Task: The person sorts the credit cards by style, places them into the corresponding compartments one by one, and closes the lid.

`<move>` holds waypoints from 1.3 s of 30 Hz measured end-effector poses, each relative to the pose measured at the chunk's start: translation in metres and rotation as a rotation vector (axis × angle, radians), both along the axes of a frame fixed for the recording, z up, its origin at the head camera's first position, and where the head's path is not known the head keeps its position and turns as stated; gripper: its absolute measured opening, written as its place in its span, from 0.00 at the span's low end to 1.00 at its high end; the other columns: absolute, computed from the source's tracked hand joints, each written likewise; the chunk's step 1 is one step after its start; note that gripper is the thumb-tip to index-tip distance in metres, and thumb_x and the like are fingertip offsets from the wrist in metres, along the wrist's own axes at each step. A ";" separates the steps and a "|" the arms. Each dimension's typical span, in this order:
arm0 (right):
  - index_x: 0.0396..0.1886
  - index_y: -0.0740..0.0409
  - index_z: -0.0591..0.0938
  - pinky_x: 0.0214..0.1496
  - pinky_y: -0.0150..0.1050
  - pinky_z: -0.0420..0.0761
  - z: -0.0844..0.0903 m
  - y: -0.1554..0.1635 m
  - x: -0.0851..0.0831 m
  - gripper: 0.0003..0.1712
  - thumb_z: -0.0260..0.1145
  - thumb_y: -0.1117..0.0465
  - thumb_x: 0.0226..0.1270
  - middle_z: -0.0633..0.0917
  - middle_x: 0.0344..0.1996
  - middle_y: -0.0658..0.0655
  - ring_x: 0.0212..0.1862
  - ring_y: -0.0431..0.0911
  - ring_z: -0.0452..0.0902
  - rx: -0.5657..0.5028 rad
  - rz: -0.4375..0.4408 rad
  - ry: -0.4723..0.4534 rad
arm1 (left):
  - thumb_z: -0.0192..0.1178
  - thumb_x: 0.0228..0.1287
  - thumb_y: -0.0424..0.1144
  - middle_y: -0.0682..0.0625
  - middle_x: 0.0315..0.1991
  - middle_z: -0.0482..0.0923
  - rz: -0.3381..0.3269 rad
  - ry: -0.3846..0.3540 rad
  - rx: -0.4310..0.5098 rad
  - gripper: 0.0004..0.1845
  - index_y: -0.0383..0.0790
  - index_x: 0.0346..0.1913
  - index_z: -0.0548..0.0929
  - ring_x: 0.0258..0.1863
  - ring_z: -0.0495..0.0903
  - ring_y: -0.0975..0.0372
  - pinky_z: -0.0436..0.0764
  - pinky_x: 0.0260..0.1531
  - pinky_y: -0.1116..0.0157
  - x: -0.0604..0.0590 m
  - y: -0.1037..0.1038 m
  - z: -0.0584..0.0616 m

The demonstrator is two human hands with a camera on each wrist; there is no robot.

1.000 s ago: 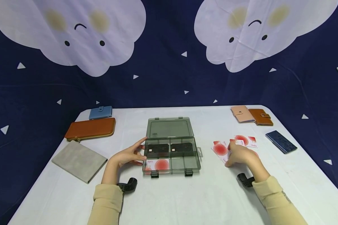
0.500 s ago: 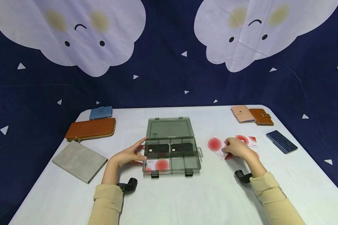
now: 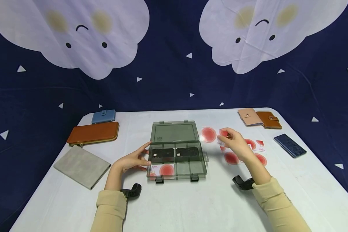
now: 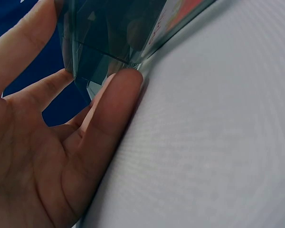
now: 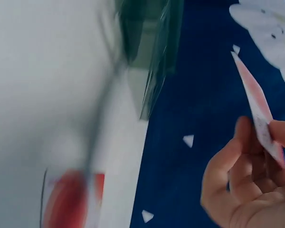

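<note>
My right hand point(image 3: 235, 143) pinches a white card with a red circle point(image 3: 208, 134) between thumb and fingers, raised over the table to the right of the box. In the right wrist view the card point(image 5: 256, 102) shows nearly edge-on. My left hand point(image 3: 131, 161) rests against the left side of a green-tinted clear plastic box point(image 3: 176, 176), fingers extended along its wall. The box's lid point(image 3: 175, 131) lies folded back. Black cards point(image 3: 162, 155) lie in the two rear compartments, and a red-and-white card point(image 3: 165, 169) lies at front left. Several similar cards point(image 3: 231, 158) lie under my right forearm.
To the left are a grey folder-like wallet point(image 3: 82, 166), a long brown zip wallet point(image 3: 93, 132) and a blue wallet point(image 3: 103, 116). At right are a pink wallet point(image 3: 250, 117), a brown snap wallet point(image 3: 268, 120) and a dark blue wallet point(image 3: 290, 146).
My right hand has picked up a red-and-white card from the pile and carried it up and left toward the box. My left hand and the box have stayed put.
</note>
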State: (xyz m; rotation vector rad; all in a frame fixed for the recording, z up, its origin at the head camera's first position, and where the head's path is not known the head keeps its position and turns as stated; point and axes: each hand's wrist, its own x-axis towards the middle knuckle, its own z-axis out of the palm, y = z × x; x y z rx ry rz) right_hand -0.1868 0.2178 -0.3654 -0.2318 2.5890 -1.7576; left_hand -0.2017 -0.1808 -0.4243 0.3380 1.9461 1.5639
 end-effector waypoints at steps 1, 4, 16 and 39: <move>0.47 0.75 0.72 0.33 0.29 0.76 0.001 -0.004 0.000 0.16 0.58 0.65 0.66 0.74 0.29 0.50 0.32 0.36 0.70 -0.011 0.010 0.016 | 0.66 0.55 0.34 0.36 0.59 0.51 0.000 0.000 0.001 0.52 0.50 0.74 0.41 0.30 0.71 0.61 0.81 0.39 0.56 0.000 0.000 0.000; 0.49 0.73 0.73 0.33 0.28 0.75 0.003 -0.015 0.002 0.17 0.60 0.65 0.65 0.77 0.31 0.48 0.32 0.36 0.71 -0.030 0.030 0.044 | 0.66 0.55 0.34 0.36 0.59 0.50 -0.002 0.000 0.008 0.52 0.50 0.74 0.40 0.30 0.71 0.62 0.81 0.39 0.56 0.000 0.000 -0.001; 0.48 0.69 0.76 0.41 0.36 0.76 0.002 -0.057 0.002 0.15 0.61 0.66 0.64 0.81 0.35 0.51 0.34 0.41 0.72 -0.110 0.138 0.023 | 0.66 0.55 0.34 0.36 0.59 0.50 -0.009 0.002 0.013 0.52 0.50 0.74 0.40 0.30 0.72 0.62 0.81 0.39 0.55 0.000 -0.001 -0.001; 0.40 0.57 0.84 0.38 0.32 0.78 -0.020 -0.102 0.014 0.11 0.64 0.72 0.58 0.82 0.34 0.51 0.38 0.42 0.78 0.699 0.539 0.466 | 0.65 0.55 0.34 0.36 0.59 0.50 -0.009 0.002 0.015 0.52 0.50 0.74 0.40 0.31 0.72 0.62 0.81 0.40 0.55 0.000 -0.001 -0.001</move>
